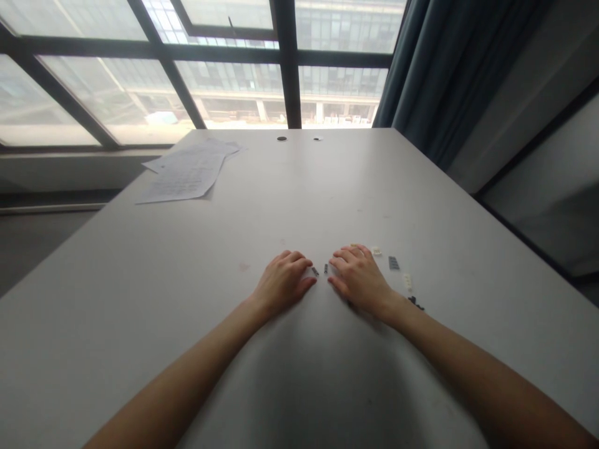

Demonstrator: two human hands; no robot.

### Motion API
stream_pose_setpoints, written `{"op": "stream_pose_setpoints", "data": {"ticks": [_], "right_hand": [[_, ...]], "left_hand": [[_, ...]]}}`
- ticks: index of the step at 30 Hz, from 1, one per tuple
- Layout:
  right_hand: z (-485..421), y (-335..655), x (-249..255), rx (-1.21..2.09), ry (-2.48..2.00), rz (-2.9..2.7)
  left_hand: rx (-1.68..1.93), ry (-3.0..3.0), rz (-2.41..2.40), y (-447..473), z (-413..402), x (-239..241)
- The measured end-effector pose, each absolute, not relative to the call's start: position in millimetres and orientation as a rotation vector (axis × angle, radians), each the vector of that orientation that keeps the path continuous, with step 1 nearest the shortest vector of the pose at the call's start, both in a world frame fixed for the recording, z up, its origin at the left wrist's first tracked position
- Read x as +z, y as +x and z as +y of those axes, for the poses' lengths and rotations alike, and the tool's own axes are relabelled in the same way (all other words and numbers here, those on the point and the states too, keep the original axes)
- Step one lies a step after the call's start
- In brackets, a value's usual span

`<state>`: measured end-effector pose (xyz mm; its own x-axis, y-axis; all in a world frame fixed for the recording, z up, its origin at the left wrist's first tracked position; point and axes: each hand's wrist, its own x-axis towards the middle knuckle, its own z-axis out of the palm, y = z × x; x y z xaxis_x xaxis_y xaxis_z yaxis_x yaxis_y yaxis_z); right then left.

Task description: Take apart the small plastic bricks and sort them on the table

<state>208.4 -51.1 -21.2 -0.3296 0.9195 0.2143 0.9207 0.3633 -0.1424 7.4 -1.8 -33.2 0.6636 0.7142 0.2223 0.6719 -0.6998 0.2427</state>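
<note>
My left hand (284,280) and my right hand (358,275) rest on the white table (299,206), side by side, fingers curled down onto the surface. Between them lie two tiny dark pieces (321,270). Whether either hand holds anything under its fingers is hidden. To the right of my right hand lie several small building pieces: a cream one (376,251), a dark grey plate (394,263), another cream one (407,280) and a dark one (415,304) by my wrist.
Sheets of printed paper (187,169) lie at the far left of the table. Two cable holes (281,138) sit near the far edge. Beyond it is a big window; a dark curtain (435,75) hangs at the right.
</note>
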Motion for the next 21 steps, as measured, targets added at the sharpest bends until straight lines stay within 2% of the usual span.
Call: {"op": "stream_pose_setpoints", "data": {"ticks": [6, 21], "right_hand": [[-40, 200, -22, -0.026, -1.656, -2.398], [-36, 206, -24, 0.084, -1.675, -2.351]], "left_hand": [[0.435, 2.740, 1.263, 21, -9, -30], [0.494, 2.602, 1.204, 36, 5, -40]]}}
